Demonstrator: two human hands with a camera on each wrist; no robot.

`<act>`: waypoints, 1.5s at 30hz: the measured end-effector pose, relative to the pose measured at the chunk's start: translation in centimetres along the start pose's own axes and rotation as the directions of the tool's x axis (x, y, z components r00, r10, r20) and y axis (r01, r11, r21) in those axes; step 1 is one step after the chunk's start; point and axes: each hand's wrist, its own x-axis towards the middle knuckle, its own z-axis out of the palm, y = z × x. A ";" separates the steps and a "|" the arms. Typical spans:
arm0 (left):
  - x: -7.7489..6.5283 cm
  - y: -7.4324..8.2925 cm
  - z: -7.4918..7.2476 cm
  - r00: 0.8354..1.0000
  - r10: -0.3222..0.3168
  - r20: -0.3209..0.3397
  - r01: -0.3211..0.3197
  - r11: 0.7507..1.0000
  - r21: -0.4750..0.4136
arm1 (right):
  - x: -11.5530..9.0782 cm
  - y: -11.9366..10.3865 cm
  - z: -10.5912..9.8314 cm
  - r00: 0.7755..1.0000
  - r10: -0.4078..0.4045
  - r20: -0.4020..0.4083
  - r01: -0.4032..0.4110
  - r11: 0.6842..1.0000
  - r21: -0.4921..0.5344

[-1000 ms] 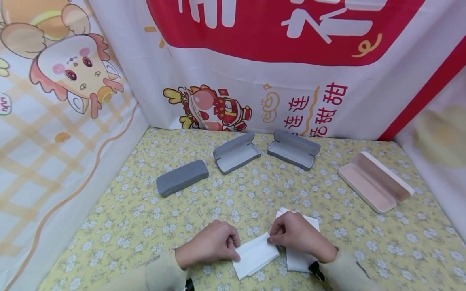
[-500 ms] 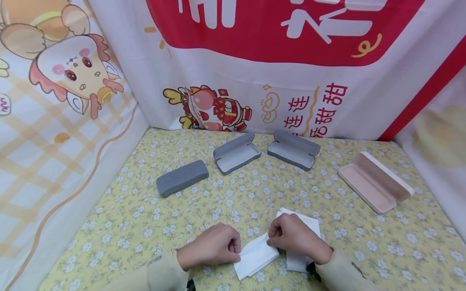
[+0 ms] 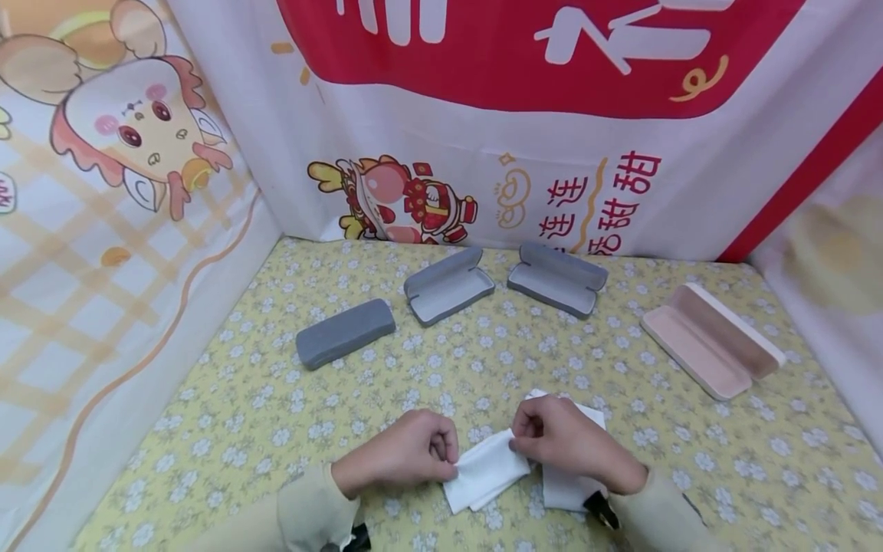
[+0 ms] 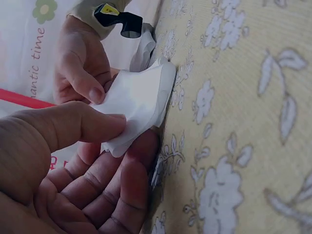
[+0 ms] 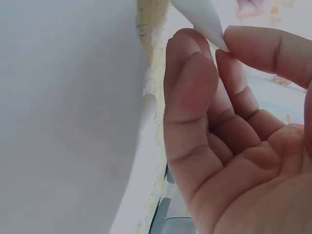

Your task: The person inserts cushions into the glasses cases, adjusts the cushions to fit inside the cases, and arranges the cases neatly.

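In the head view a folded white tissue point(image 3: 488, 469) is held between my two hands, just over the flowered tablecloth. My left hand point(image 3: 407, 451) pinches its left end; the left wrist view shows the thumb on top and fingers beneath the layered tissue point(image 4: 136, 95). My right hand point(image 3: 572, 443) grips the upper right corner; in the right wrist view that tissue corner point(image 5: 205, 22) sits between thumb and fingertips. A second folded white tissue point(image 3: 562, 494) lies on the cloth, partly hidden beneath my right hand.
Toward the back stand two open grey glasses cases point(image 3: 451, 291) point(image 3: 555, 285). A closed grey glasses case point(image 3: 346, 331) lies left of them, and an open pink glasses case point(image 3: 710, 345) is at the right. Printed fabric point(image 3: 414, 130) walls the yellow flowered tablecloth point(image 3: 276, 414).
The held tissue's right end has risen slightly with my right hand, and its layers spread a little at the lower edge. Both hands keep their pinch. The head view has tilted slightly.
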 end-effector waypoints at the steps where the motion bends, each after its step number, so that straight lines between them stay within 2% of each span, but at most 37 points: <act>1: 0.1 -0.1 -0.1 1.000 -0.007 0.004 0.007 1.000 -0.021 | 0.0 -0.1 -0.1 1.000 -0.003 0.000 0.003 1.000 0.008; 7: 0.4 -0.2 -0.3 0.996 -0.082 0.024 0.085 0.984 -0.156 | -0.1 -0.5 -0.6 1.000 0.014 0.013 -0.015 0.995 0.102; 11: 0.7 -0.1 -0.5 0.997 -0.065 0.047 0.071 0.990 -0.125 | -0.4 -1.0 -0.8 0.999 -0.002 0.041 -0.005 0.984 0.179; 15: 0.9 -0.1 -0.4 0.997 -0.005 0.071 0.007 1.000 -0.030 | -0.6 -1.6 -1.0 0.996 -0.031 0.078 0.012 0.971 0.237; 20: 0.8 -0.2 -0.3 0.996 0.061 0.069 -0.065 0.997 0.051 | -1.0 -1.9 -1.2 0.994 -0.055 0.092 0.024 0.951 0.310; 22: 0.7 -0.3 -0.4 0.997 0.055 0.063 -0.057 0.998 0.028 | -1.1 -1.9 -1.4 0.994 -0.057 0.089 0.023 0.939 0.342; 25: 0.5 -0.3 -0.5 0.999 0.011 0.053 -0.007 0.997 -0.079 | -1.3 -1.8 -1.7 0.996 -0.048 0.081 0.014 0.925 0.379; 28: 0.4 -0.2 -0.7 0.998 -0.045 0.042 0.054 0.968 -0.245 | -1.4 -1.8 -2.0 0.998 -0.023 0.064 -0.005 0.913 0.407; 31: 0.4 0.0 -0.8 0.993 -0.108 0.042 0.116 0.910 -0.399 | -1.4 -1.6 -2.0 0.999 0.012 0.033 -0.025 0.910 0.414; 34: 0.3 0.2 -0.9 0.987 -0.157 0.045 0.159 0.858 -0.488 | -1.3 -1.4 -2.0 0.999 0.040 0.006 -0.039 0.910 0.412; 40: 0.3 0.3 -1.0 0.982 -0.183 0.045 0.174 0.793 -0.584 | -1.1 -1.1 -2.1 0.998 0.062 -0.020 -0.048 0.910 0.411; 45: 0.3 0.3 -1.1 0.981 -0.191 0.040 0.175 0.771 -0.613 | -0.8 -0.9 -2.2 0.996 0.077 -0.055 -0.044 0.896 0.442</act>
